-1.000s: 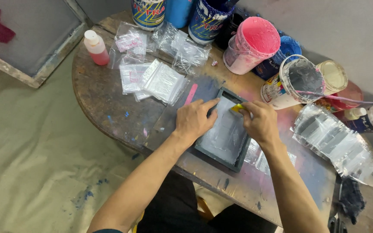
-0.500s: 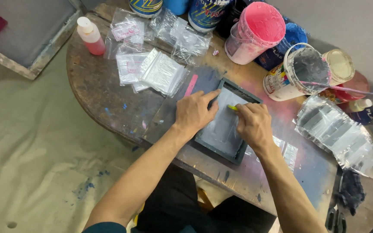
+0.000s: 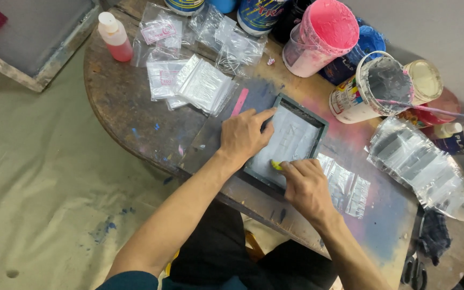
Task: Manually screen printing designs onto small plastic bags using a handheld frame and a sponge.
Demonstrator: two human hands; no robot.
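A small dark-framed printing screen [image 3: 318, 119] lies flat on a round, paint-stained wooden table [image 3: 130, 123]. My left hand [image 3: 245, 134] presses down on the screen's left frame edge, fingers spread along it. At the near end of the mesh, my right hand [image 3: 308, 185] grips a small yellow squeegee [image 3: 276, 165], its edge against the mesh. Clear plastic sleeves [image 3: 345, 185] stick out from under the screen's right side.
Stacks of clear plastic bags [image 3: 200, 83] lie left of the screen, more [image 3: 414, 161] at right. A pink-filled tub [image 3: 318, 35], a grey paint tub [image 3: 374, 88], jars and a squeeze bottle [image 3: 115, 36] crowd the far edge. A large screen frame [image 3: 33, 45] sits at the upper left.
My right hand has dragged the yellow squeegee from the far end of the mesh down to its near end. The left hand has stayed on the frame.
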